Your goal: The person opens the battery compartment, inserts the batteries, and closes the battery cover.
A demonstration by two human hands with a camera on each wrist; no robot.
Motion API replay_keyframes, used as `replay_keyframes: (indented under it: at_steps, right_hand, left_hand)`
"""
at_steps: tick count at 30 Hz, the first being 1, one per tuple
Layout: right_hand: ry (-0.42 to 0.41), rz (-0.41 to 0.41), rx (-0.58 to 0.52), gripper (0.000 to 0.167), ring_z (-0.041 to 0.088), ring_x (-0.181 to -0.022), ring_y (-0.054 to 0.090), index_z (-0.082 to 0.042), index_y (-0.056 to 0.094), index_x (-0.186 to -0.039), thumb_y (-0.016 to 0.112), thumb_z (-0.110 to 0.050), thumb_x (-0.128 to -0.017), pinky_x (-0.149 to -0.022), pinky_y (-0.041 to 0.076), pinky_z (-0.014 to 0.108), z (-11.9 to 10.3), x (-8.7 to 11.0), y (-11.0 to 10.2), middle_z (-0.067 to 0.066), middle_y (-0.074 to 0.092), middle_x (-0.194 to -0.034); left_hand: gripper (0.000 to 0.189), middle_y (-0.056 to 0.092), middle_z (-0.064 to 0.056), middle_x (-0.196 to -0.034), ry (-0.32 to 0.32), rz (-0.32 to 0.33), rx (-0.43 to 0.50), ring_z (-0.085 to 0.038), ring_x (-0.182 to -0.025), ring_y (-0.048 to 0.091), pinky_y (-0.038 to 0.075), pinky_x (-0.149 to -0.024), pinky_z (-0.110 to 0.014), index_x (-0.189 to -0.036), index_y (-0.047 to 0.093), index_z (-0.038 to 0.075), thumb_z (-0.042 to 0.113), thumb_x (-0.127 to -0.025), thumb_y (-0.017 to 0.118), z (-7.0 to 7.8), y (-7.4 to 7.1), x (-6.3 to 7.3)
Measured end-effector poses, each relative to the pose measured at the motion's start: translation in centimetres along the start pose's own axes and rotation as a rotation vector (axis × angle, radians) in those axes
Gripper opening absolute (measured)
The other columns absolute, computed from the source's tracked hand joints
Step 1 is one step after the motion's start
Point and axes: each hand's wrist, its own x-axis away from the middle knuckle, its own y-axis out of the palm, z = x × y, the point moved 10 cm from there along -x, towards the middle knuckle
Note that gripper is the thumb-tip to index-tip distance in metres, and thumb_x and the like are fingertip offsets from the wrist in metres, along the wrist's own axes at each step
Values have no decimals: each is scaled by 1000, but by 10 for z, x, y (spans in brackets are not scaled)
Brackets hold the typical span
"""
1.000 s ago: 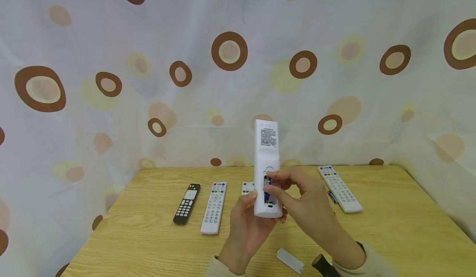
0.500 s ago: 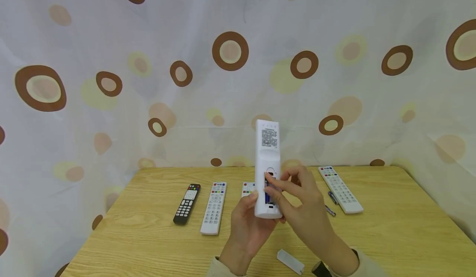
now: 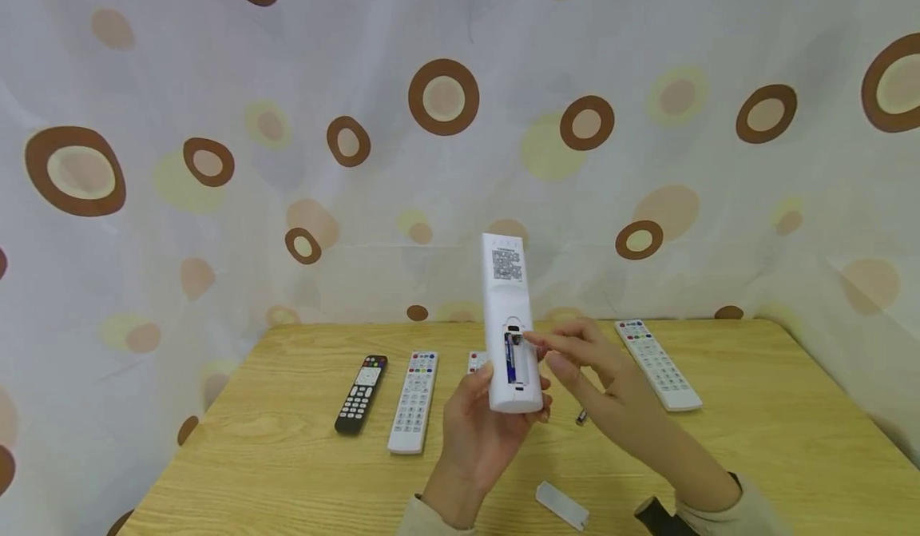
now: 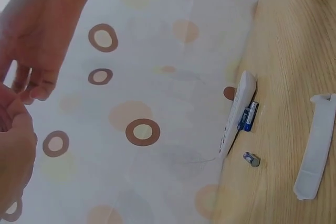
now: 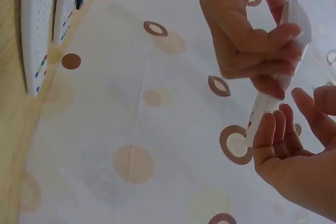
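My left hand (image 3: 474, 440) holds a white remote control (image 3: 506, 300) upright above the table, its back facing me. The battery compartment lacks its cover; a blue battery (image 3: 511, 360) lies in the left slot, and the right slot shows white. My right hand (image 3: 611, 384) is beside it, index fingertip at the compartment's upper right edge, thumb apart and nothing between them. In the right wrist view the left hand (image 5: 252, 35) wraps the remote's edges, while the right hand's fingers are loosely bent. The loose white battery cover (image 3: 562, 506) lies on the table below.
On the wooden table (image 3: 302, 480) lie a black remote (image 3: 362, 395), a white remote (image 3: 413, 402), one mostly hidden behind the held remote, and another white remote (image 3: 657, 364) at right. Several loose batteries (image 4: 251, 159) lie near the right one. A patterned curtain (image 3: 402, 184) hangs behind.
The right thumb and index finger have drawn back right from the compartment, baring its slots. The held remote has shifted slightly left and tilted.
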Motion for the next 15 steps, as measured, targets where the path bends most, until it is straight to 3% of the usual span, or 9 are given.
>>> replay_keyframes:
  at_steps: [2,5,10,15]
  right_hand:
    - [70,17,23,30,8,-99,55,-7,67,-119,53,4,-95,-78,49,20,16,3,-8,3,59,-109]
    - [210,8,142,19,9,-92,59,-8,71,-108,57,-5,-96,-74,52,22,48,8,-19,2,65,-103]
    - [484,-198,313,15,16,-80,63,-3,72,-95,62,-14,-94,-66,52,31,115,26,-15,5,69,-91]
    - [602,-369,337,11,22,-76,61,5,70,-93,65,-1,-86,-62,51,33,167,48,1,9,67,-85]
  left_hand:
    - [59,52,-7,-123,-15,29,11,-16,-91,59,49,-79,-24,-148,24,11,30,-95,41,-2,-3,0]
    - [64,50,-8,-126,-26,65,26,-17,-91,58,49,-78,-23,-150,19,13,31,-94,43,-2,-7,0]
    - [65,50,-8,-126,-21,63,37,-17,-92,58,49,-78,-23,-151,16,13,31,-95,42,0,-8,-1]
    - [65,50,-8,-126,-26,63,37,-17,-93,58,48,-79,-24,-151,16,14,30,-94,43,0,-8,-1]
